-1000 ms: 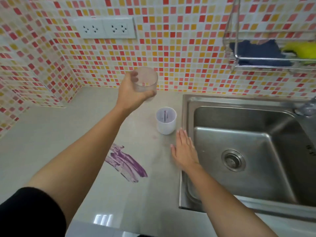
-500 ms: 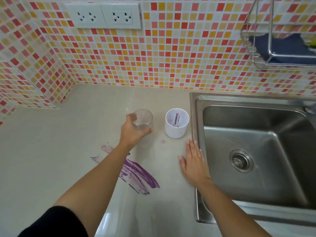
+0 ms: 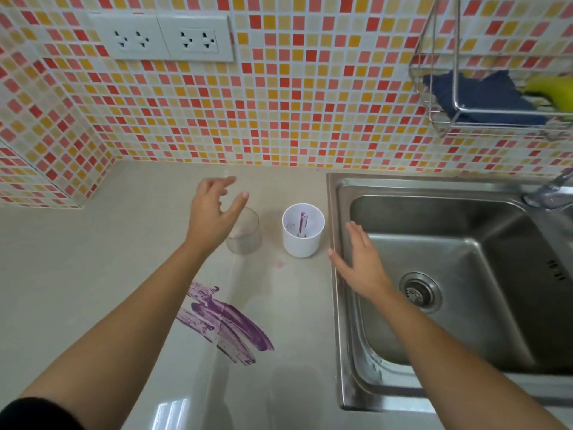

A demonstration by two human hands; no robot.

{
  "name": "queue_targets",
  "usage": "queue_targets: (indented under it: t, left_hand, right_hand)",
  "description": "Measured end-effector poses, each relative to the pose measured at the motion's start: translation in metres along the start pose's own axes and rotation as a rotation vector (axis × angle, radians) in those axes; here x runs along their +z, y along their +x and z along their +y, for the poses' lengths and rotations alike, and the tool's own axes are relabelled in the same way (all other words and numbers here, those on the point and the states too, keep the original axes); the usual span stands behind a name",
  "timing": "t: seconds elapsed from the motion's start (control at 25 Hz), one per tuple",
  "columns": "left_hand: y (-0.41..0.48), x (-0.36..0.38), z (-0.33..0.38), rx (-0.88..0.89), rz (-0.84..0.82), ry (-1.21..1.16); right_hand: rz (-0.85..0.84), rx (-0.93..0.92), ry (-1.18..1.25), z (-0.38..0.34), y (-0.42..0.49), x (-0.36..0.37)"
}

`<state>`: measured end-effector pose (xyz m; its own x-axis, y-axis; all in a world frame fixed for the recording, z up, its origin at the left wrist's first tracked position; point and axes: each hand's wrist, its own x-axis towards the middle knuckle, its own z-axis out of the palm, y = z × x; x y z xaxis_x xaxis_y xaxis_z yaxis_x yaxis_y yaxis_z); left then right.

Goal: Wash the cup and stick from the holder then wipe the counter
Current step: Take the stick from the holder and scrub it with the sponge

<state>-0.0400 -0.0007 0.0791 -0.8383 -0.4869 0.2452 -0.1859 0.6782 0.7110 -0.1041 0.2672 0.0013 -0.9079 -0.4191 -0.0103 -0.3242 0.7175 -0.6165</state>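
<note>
Your left hand (image 3: 214, 212) is wide over the cup (image 3: 246, 240), right hand (image 3: 361, 265) flat, empty. Steady holder (image 3: 303, 240) w/ right, pinch stick (image 3: 302, 220), lift straight to sink (image 3: 434, 181).

A steel sink (image 3: 465, 243) lies under and right of the right hand (image 3: 361, 268), its drain (image 3: 420, 291) near the wrist. Above the left hand (image 3: 210, 215), two white double sockets (image 3: 161, 38) sit in the mosaic wall (image 3: 294, 103). Up and right of the right hand hangs a wire rack (image 3: 496, 114) holding a blue cloth (image 3: 477, 94) and a yellow sponge (image 3: 552, 91).
</note>
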Motion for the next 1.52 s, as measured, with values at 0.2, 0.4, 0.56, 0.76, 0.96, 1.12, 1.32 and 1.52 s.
queue_targets:
  t: [0.2, 0.4, 0.56, 0.76, 0.96, 1.12, 1.32, 1.52]
  left_hand:
    - [0.035, 0.022, 0.051, 0.366, -0.496, 0.229]
    - [0.040, 0.045, 0.064, 0.484, -0.720, 0.453]
    - [0.038, 0.047, 0.070, 0.489, -0.751, 0.484]
    - [0.040, 0.050, 0.077, 0.531, -0.765, 0.529]
    - [0.040, 0.053, 0.075, 0.539, -0.762, 0.559]
    - [0.038, 0.057, 0.074, 0.531, -0.730, 0.580]
    - [0.035, 0.058, 0.075, 0.513, -0.696, 0.603]
    - [0.035, 0.058, 0.077, 0.523, -0.683, 0.619]
  right_hand:
    - [-0.080, -0.056, 0.062, -0.029, 0.031, -0.022]
    - [-0.183, -0.116, 0.101, -0.038, 0.040, -0.014]
    - [-0.174, -0.154, 0.122, -0.041, 0.042, -0.013]
    - [-0.173, -0.148, 0.113, -0.043, 0.051, -0.018]
    - [-0.149, -0.110, 0.149, -0.041, 0.052, -0.014]
    - [-0.139, -0.095, 0.167, -0.041, 0.050, -0.013]
    - [-0.142, -0.085, 0.169, -0.042, 0.050, -0.013]
    - [-0.126, -0.071, 0.197, -0.042, 0.048, -0.012]
